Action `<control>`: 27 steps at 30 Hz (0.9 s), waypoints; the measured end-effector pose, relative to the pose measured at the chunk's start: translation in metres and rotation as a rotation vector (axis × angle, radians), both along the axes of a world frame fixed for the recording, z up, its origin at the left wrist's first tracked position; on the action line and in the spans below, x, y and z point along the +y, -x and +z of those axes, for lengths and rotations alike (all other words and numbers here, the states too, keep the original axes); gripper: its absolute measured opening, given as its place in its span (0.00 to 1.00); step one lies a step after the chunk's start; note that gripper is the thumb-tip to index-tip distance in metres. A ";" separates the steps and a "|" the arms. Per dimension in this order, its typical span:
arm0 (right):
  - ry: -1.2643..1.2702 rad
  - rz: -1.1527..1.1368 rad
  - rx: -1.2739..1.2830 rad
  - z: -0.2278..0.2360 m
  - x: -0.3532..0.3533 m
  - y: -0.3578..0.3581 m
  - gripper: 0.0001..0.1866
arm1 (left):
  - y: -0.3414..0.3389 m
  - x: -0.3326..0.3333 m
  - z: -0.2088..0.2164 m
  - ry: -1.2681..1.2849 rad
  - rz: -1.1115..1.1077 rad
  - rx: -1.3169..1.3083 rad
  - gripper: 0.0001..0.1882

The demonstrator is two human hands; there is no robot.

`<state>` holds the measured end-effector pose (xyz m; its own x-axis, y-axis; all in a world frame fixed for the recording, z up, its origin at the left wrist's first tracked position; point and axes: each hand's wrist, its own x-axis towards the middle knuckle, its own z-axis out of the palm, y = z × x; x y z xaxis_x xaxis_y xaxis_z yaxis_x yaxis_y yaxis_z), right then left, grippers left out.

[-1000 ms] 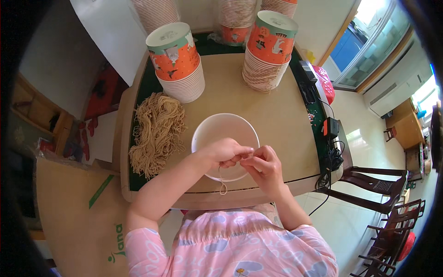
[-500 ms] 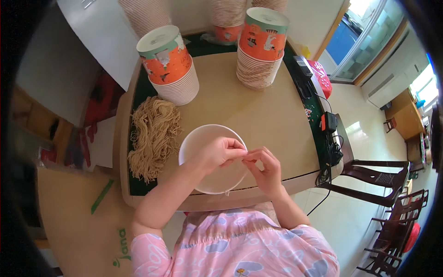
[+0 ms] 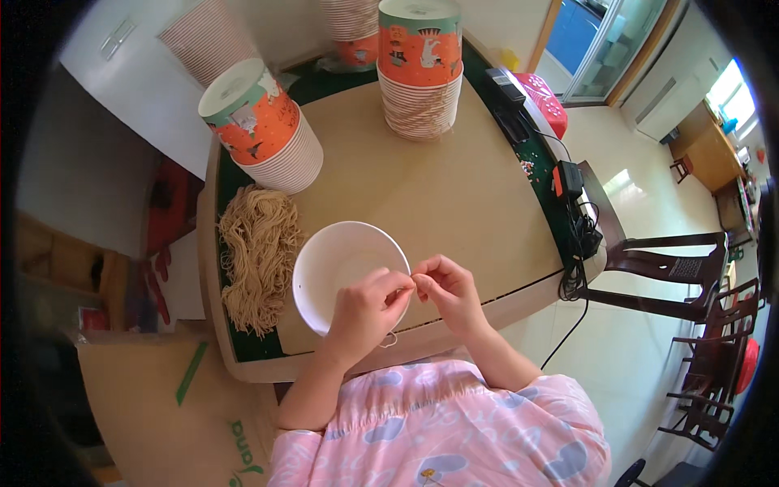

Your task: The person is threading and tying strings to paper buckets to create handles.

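Left hand (image 3: pixel 363 315), right hand (image 3: pixel 454 296), fingertips (image 3: pixel 405 283) pinched close together, bare forearms (image 3: pixel 505 352) angled inward

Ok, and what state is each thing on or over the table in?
White tub: upright, open-topped
Left hand: fingertips pinched
Right hand: fingertips pinched, close to the left's
Thin cord: looped beside the tub
Cord bundle: loose, heaped
Front-left tub stack: nested, upside down
Front-right tub stack: nested, upside down
Back tub stacks: nested, partly out of frame
Black cables: bunched
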<state>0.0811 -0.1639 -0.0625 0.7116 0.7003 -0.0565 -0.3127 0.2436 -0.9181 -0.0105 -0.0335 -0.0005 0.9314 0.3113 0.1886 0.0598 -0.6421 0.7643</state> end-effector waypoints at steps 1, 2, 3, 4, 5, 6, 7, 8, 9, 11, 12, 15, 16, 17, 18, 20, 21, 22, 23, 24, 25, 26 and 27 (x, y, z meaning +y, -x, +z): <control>0.001 0.004 0.014 -0.001 -0.001 0.001 0.03 | 0.002 -0.001 -0.001 0.000 -0.009 0.004 0.02; 0.003 0.007 0.027 -0.002 -0.002 0.002 0.03 | 0.003 -0.002 -0.002 -0.081 -0.013 -0.024 0.03; 0.003 -0.002 0.030 -0.002 -0.002 0.002 0.03 | 0.005 -0.002 -0.002 -0.160 -0.018 -0.053 0.03; 0.002 -0.007 0.015 0.000 -0.002 0.003 0.04 | 0.006 -0.002 -0.001 -0.160 -0.023 -0.051 0.03; 0.002 -0.012 -0.001 0.002 -0.002 0.003 0.04 | 0.008 -0.001 0.001 -0.247 -0.051 -0.047 0.04; 0.003 -0.018 0.002 0.004 -0.002 0.004 0.04 | 0.009 0.000 0.002 -0.334 -0.079 -0.044 0.05; -0.011 0.006 0.048 0.007 -0.002 0.004 0.05 | 0.009 0.000 0.002 -0.334 -0.082 -0.044 0.05; -0.025 0.029 0.095 0.008 -0.002 0.004 0.05 | 0.009 0.001 0.002 -0.322 -0.083 -0.049 0.05; -0.025 0.025 0.095 0.006 -0.003 0.003 0.05 | 0.008 0.001 0.001 -0.310 -0.084 -0.053 0.06; -0.005 0.063 0.193 0.001 -0.004 0.003 0.05 | 0.008 0.000 -0.001 -0.280 -0.067 -0.062 0.06; -0.005 0.061 0.195 0.001 -0.004 0.003 0.05 | 0.008 0.000 -0.002 -0.251 -0.049 -0.072 0.06; -0.007 0.082 0.259 0.002 -0.005 0.005 0.05 | 0.008 -0.002 -0.005 -0.157 0.030 -0.068 0.05; -0.024 0.090 0.223 0.003 -0.006 0.006 0.05 | 0.008 -0.001 -0.005 -0.155 0.029 -0.067 0.05; -0.041 0.098 0.186 0.003 -0.007 0.006 0.05 | 0.009 0.001 -0.004 -0.183 0.007 -0.076 0.05; -0.040 0.096 0.187 0.005 -0.007 0.006 0.05 | 0.009 0.001 -0.004 -0.212 -0.014 -0.084 0.06; -0.011 -0.031 0.190 0.009 -0.007 0.004 0.04 | 0.009 0.000 -0.004 -0.151 0.001 -0.076 0.06; -0.011 -0.031 0.190 0.008 -0.006 0.003 0.04 | 0.009 0.000 -0.004 -0.090 0.016 -0.068 0.06; -0.026 -0.015 0.169 0.007 -0.006 0.003 0.05 | 0.009 0.000 -0.004 -0.089 0.016 -0.068 0.06; -0.042 0.002 0.147 0.007 -0.005 0.003 0.05 | 0.008 -0.001 -0.004 -0.069 0.013 -0.062 0.06; -0.042 0.001 0.148 0.007 -0.004 0.004 0.05 | 0.008 -0.001 -0.004 -0.050 0.009 -0.057 0.06; -0.034 -0.008 0.086 0.009 -0.002 0.005 0.05 | 0.008 -0.001 -0.003 -0.049 0.009 -0.057 0.06; -0.026 -0.017 0.024 0.009 -0.001 0.006 0.05 | 0.008 -0.001 -0.001 -0.031 0.005 -0.039 0.06; -0.025 -0.018 0.024 0.009 -0.001 0.007 0.05 | 0.008 -0.001 0.000 -0.014 0.001 -0.021 0.05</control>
<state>0.0745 -0.1645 -0.0540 0.7225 0.6890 -0.0566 -0.3299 0.2717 -0.9041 -0.0189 -0.0347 -0.0005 0.9268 0.3093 0.2128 0.0443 -0.6529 0.7561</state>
